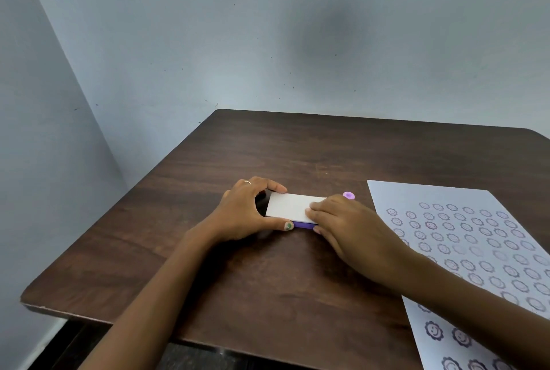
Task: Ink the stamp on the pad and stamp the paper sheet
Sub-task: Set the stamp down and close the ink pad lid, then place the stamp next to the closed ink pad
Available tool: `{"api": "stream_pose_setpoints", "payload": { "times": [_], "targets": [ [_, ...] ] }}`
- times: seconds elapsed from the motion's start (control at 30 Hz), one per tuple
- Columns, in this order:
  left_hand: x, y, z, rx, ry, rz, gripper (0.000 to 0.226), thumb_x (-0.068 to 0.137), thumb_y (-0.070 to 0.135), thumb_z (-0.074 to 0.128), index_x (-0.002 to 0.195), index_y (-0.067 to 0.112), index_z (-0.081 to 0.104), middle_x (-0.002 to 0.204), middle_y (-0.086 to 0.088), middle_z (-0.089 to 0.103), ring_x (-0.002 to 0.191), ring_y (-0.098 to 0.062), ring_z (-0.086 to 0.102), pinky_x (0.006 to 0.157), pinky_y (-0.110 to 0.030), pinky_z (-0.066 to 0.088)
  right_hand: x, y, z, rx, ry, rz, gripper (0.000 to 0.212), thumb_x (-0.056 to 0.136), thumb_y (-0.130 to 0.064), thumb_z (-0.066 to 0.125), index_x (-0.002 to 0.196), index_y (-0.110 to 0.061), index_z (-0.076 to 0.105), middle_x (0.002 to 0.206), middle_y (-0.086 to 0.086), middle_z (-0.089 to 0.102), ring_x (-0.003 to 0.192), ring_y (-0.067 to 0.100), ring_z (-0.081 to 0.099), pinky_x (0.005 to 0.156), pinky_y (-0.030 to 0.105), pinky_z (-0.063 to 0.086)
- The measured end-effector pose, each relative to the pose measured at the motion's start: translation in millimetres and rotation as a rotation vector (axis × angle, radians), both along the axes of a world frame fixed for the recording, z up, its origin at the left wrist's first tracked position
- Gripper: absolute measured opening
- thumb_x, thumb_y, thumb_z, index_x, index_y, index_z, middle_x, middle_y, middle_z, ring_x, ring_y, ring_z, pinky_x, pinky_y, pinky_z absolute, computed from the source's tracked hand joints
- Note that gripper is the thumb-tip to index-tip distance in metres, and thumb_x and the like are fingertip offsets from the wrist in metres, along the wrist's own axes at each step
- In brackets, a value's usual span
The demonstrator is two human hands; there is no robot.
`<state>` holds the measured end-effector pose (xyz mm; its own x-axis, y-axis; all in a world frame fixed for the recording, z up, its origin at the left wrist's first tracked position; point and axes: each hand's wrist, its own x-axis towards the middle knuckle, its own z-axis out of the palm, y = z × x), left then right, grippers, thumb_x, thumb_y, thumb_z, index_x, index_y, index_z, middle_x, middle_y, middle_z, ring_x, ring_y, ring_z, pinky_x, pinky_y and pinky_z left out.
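Nearest the camera, two bare forearms are seen reaching forward over the dark wood counter [297,146]. To the right, the paper sheet [464,250] is laid flat, running off the near right edge of the view; it is already covered in rows of purple flower-face imprints, some crisp, some faint.

Farther in, near the middle of the counter, the ink pad [293,209] is found: a flat case with a white lid on top and a purple base showing along the near edge. Lid appears to be closed or nearly so; whether it is latched cannot be told.

Left hand [247,209] is clamped around the left end of the case, thumb on the near edge, fingers curled over the far edge. This is judged to be a bracing hold, so that the case is kept from sliding. Right hand [345,224] is laid on the right end, fingertips pressed on the lid, thumb tucked at the near edge, apparently placed so the lid can be pried up.

Just behind the right hand, the stamp [348,195] is partly hidden; only a small round purple top is seen, standing on the counter beside the case. It is held by neither hand.

Step in hand is judged to be opening the pad; inking not yet begun.

Beyond, a pale blue wall is noted.
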<state>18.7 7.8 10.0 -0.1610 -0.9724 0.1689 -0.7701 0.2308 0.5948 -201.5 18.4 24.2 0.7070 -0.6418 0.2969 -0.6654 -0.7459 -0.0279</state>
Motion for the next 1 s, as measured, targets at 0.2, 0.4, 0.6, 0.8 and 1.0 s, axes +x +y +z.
{"api": "stream_pose_setpoints", "payload": {
  "times": [0.2,0.4,0.6,0.8,1.0],
  "targets": [
    [-7,3,-3,-0.137,-0.136,-0.022,0.057,0.067,0.063,0.062,0.118,0.041,0.052,0.126,0.021,0.051,0.12,-0.006,0.038,0.098,-0.028,0.021,3,0,-8,0.025,-0.013,-0.036,0.034,0.092,-0.011,0.049,0.125,-0.013,0.054,0.13,0.006,0.058,0.12,0.021,0.049,0.103,0.031,0.034],
    [-35,12,-9,-0.275,-0.226,-0.175,0.057,0.084,0.048,0.053,0.138,0.032,0.04,0.145,0.015,0.041,0.136,-0.002,0.031,0.116,-0.027,0.01,-10,3,13,-0.193,-0.13,-0.056,0.019,0.084,-0.026,0.055,0.096,-0.018,0.067,0.097,-0.002,0.072,0.088,0.024,0.063,0.074,0.038,0.046],
    [-40,6,-12,-0.173,-0.319,-0.195,0.052,0.097,0.041,0.037,0.146,0.033,0.023,0.155,0.017,0.021,0.143,-0.002,0.013,0.118,-0.028,0.005,-73,-24,16,-0.013,-0.387,-0.366,0.032,0.092,-0.037,0.041,0.119,-0.024,0.055,0.129,0.001,0.058,0.119,0.023,0.05,0.098,0.038,0.036],
    [-34,-7,-10,-0.129,-0.395,-0.187,0.051,0.099,0.042,0.03,0.147,0.036,0.016,0.156,0.019,0.015,0.145,-0.006,0.007,0.118,-0.032,0.004,-115,-45,-19,0.309,0.017,-0.609,0.065,0.09,-0.055,0.02,0.145,-0.022,0.012,0.158,0.003,0.007,0.145,0.024,0.009,0.117,0.046,0.01],
    [-20,-25,-8,-0.123,-0.349,-0.167,0.05,0.098,0.042,0.035,0.145,0.037,0.021,0.154,0.018,0.02,0.144,-0.007,0.013,0.118,-0.037,0.01,-102,-60,-27,0.286,0.058,-0.596,0.068,0.089,-0.059,0.016,0.145,-0.022,0.007,0.158,0.003,0.006,0.145,0.023,0.005,0.116,0.045,0.005]
  ]
}}
